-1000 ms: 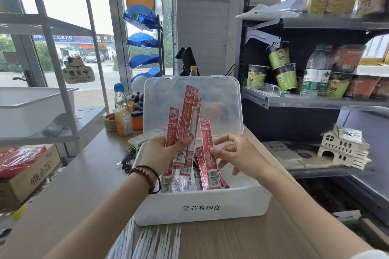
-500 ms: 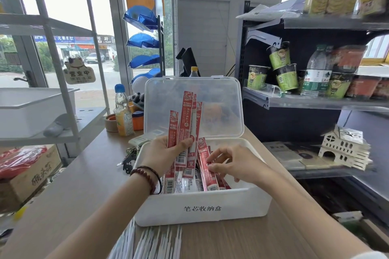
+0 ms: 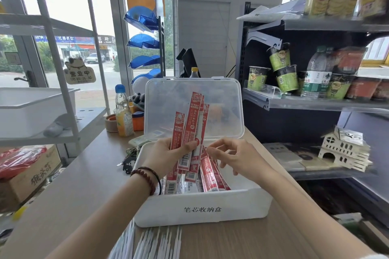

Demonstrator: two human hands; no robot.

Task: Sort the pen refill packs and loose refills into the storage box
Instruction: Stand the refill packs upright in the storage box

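Head view shows a fan of red refill packs (image 3: 190, 130) standing upright in the left hand (image 3: 166, 156). Its thumb and fingers pinch the fan at the lower part, just above the open storage box (image 3: 202, 210). Other red packs (image 3: 210, 176) already lie slanted inside the box, mostly toward its left side. The right hand (image 3: 235, 157) hangs over the box just beside the fan with its fingers curled. The fingertips are near one slanted pack, but I cannot tell if they touch or hold it. The clear lid (image 3: 221, 101) stands up behind both hands. White loose refills (image 3: 147, 244) lie on the desk (image 3: 84, 185) in front of the box, not yet sorted, and reach to the lower edge of the view.

I think the main risk is the fan itself. The packs are thin and smooth, and only one pinch holds several, so one could slide out and drop beside the box. The forearms also pass just over the loose refills, and a low movement could roll them off the desk. A push on the lid could shift the box backward.
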